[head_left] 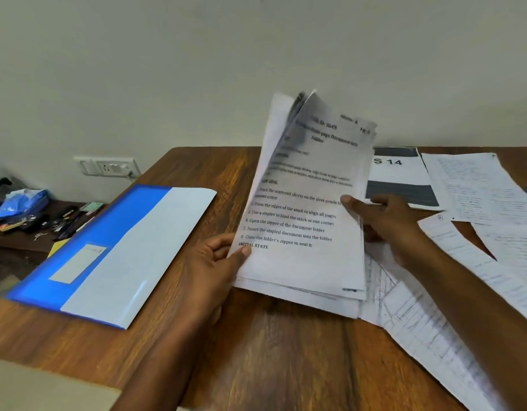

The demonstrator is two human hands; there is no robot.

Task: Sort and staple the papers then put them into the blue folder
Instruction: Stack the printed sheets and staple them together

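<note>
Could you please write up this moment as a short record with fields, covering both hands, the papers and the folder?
left hand: left hand grips the held stack of papers at its lower left edge, thumb on the front
right hand: right hand holds the stack's right edge
stack state: raised off the wooden desk, top sheets fanned apart, blurred
blue folder: flat on the desk, left of the stack
loose sheets: scattered on the desk at right
stapler: not identifiable

Printed paper stack raised upright over table, blue folder flat at left
</note>
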